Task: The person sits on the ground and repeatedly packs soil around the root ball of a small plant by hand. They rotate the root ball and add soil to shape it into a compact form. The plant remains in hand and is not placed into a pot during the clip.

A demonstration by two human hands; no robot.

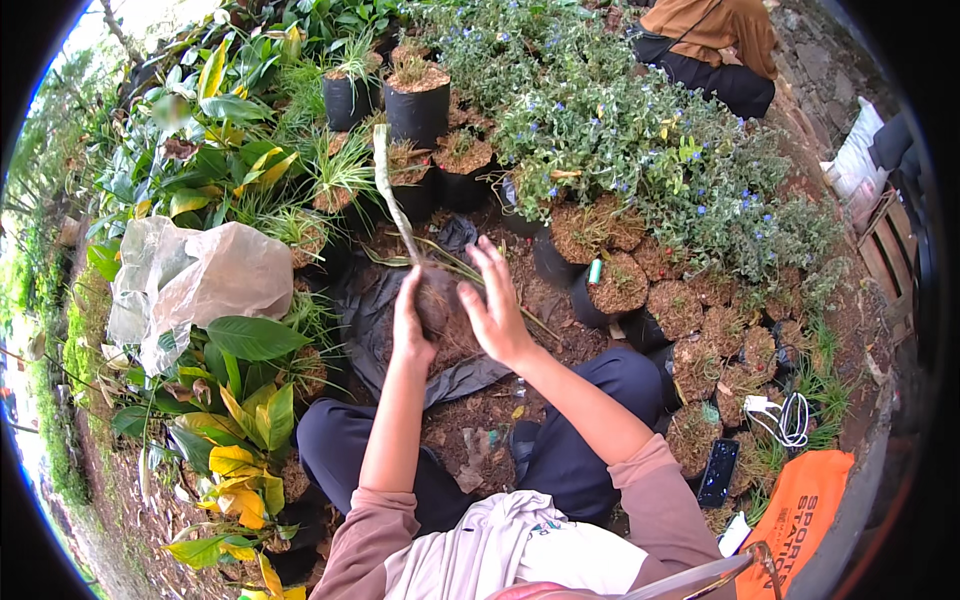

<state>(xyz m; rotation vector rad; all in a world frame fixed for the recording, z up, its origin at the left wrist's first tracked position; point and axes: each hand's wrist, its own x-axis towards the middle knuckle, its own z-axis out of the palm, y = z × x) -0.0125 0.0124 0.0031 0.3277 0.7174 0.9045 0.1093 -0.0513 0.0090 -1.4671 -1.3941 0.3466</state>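
Note:
A brown fibrous root ball (441, 304) with a pale woody stem (394, 195) rising from it sits in front of me. My left hand (412, 322) cups the ball's left side, near the foot of the stem. To its right, my right hand (496, 306) has its fingers apart and holds nothing; whether its palm touches the ball I cannot tell. Beneath lies an opened black plastic bag (457, 385) with dark fibrous matter on it. Long thin leaves (450, 259) run behind the ball and under my right hand.
Black potted grow bags (417, 105) surround the soil. A crumpled translucent plastic bag (202, 274) lies on plants at left. To the right are a small green-and-white cylinder (595, 272), phone (718, 472), white cable (791, 421) and orange bag (799, 517). Another person (709, 45) sits far right.

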